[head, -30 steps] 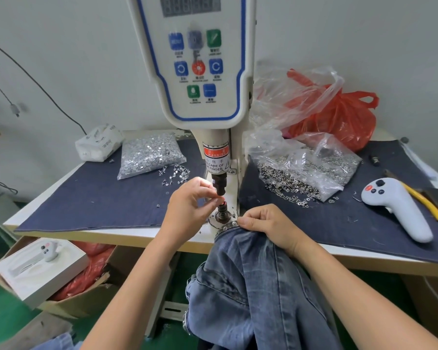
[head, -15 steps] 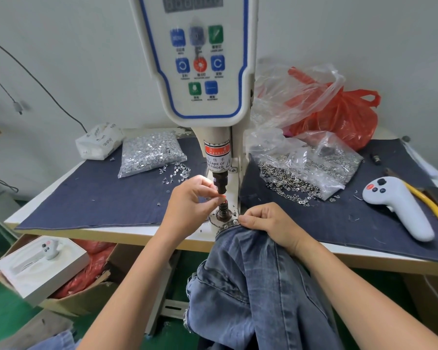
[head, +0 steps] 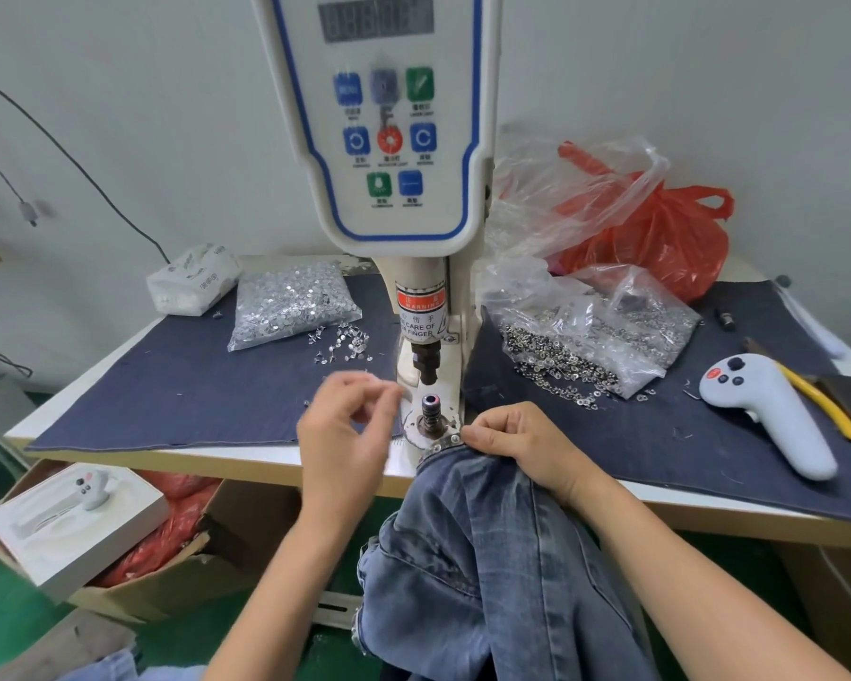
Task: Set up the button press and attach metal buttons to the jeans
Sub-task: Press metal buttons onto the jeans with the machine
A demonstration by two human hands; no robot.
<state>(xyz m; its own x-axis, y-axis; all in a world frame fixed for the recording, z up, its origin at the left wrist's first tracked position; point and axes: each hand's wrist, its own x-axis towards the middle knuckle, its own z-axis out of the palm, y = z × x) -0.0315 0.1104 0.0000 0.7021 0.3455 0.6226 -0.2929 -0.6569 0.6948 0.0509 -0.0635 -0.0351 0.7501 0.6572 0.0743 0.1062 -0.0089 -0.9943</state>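
The white button press (head: 379, 140) stands at the table's middle, its black upper punch (head: 426, 366) raised above the lower die (head: 431, 407), which carries a small part with a pink rim. My left hand (head: 345, 430) hovers blurred just left of the die, fingers loosely curled with nothing visible in them. My right hand (head: 522, 444) grips the edge of the blue jeans (head: 487, 557) right beside the die base. The jeans hang off the table's front edge; two small metal studs (head: 445, 440) show on the held edge.
A clear bag of silver tacks (head: 291, 307) with loose tacks (head: 345, 344) lies left of the press. A bag of metal buttons (head: 595, 336) spills on the right. Farther right are a white controller (head: 767, 415) and yellow pliers (head: 826, 400). A red plastic bag (head: 659, 238) sits behind.
My left hand has pulled back leftward from between the punch and die, leaving the die top exposed. My right hand stays on the jeans.
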